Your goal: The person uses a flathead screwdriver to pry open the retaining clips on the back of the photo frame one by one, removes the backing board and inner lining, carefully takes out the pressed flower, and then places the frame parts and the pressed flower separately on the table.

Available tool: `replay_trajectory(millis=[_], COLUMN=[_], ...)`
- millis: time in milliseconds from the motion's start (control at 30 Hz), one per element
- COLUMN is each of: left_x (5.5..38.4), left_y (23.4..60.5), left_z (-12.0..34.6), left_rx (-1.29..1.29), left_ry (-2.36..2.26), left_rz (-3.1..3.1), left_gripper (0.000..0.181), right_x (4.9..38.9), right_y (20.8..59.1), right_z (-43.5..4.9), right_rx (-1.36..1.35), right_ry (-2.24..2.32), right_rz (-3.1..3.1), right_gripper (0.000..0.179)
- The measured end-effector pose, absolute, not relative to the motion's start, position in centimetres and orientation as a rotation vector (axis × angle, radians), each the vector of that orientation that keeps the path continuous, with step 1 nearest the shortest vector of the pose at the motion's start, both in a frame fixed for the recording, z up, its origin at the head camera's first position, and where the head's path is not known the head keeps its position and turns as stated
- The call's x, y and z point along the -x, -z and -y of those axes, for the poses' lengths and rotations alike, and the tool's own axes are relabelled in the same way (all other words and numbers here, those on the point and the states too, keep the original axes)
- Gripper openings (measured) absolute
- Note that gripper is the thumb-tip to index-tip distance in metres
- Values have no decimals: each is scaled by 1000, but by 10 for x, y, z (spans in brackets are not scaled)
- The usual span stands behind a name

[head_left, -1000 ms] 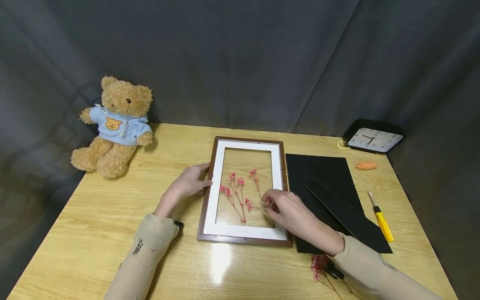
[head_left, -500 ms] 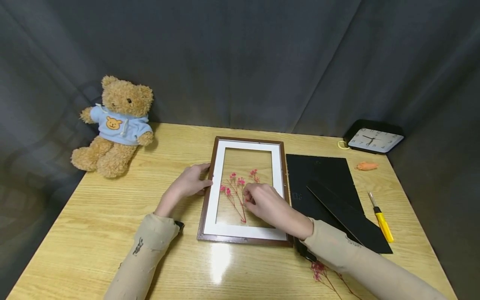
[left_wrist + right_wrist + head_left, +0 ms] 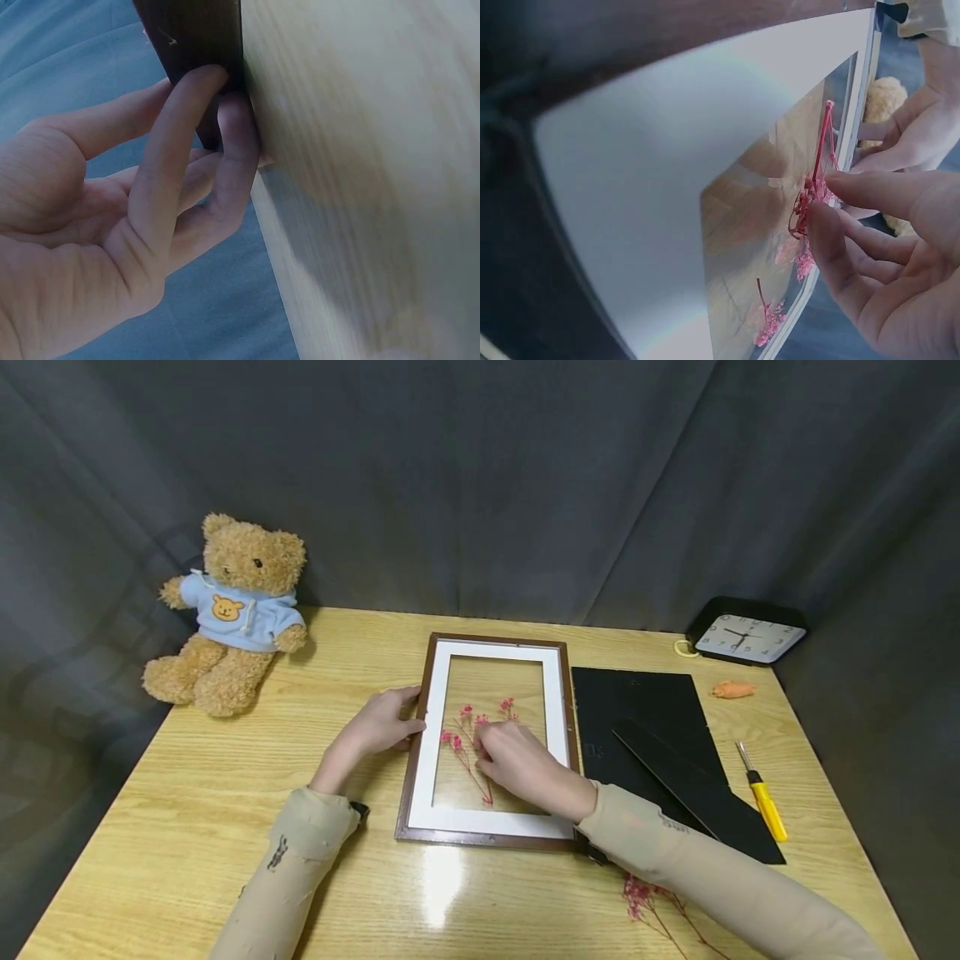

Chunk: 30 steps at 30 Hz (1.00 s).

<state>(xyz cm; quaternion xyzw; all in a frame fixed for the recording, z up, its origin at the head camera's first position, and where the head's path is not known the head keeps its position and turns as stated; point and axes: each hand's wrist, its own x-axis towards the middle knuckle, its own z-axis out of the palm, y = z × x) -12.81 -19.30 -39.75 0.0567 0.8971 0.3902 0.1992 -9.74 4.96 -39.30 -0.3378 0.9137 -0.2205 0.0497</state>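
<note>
A brown picture frame [image 3: 463, 837] with a white mat [image 3: 495, 823] and a clear pane lies flat on the table. My left hand [image 3: 381, 720] grips its left edge, thumb and fingers around the dark rim [image 3: 199, 45] in the left wrist view. Over the pane, my right hand [image 3: 519, 764] pinches a small pink dried flower sprig [image 3: 804, 214] between thumb and forefinger; the hand hides most of it in the head view. A branching pink sprig [image 3: 455, 741] lies beside these fingers. Another short sprig [image 3: 507, 705] lies farther up on the pane.
Right of the frame lie a black backing board [image 3: 637, 693] with a black stand piece [image 3: 675, 777], then a yellow screwdriver [image 3: 768, 810]. An orange object [image 3: 732, 691] and a clock [image 3: 750, 635] are behind. More pink flowers [image 3: 641, 897] lie in front. A teddy bear [image 3: 247, 585] sits back left.
My right hand has moved left across the pane with the small sprig, up against the branching one. The left hand and the frame have stayed put.
</note>
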Motion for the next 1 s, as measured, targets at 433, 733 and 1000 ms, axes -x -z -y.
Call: replay_trajectory(millis=[433, 733, 1000], left_x=[129, 129, 130], left_y=[398, 398, 399], left_z=[193, 193, 194], left_rx=[-170, -168, -173], left_ry=[-1072, -1066, -1079], left_rz=[-2520, -2520, -2510], left_gripper=[72, 72, 71], right_x=[99, 101, 101], right_y=[394, 393, 395], right_z=[-43, -41, -41], right_rx=[998, 987, 990], right_ry=[606, 611, 597], right_rz=[-2799, -2794, -2800], right_gripper=[22, 29, 32])
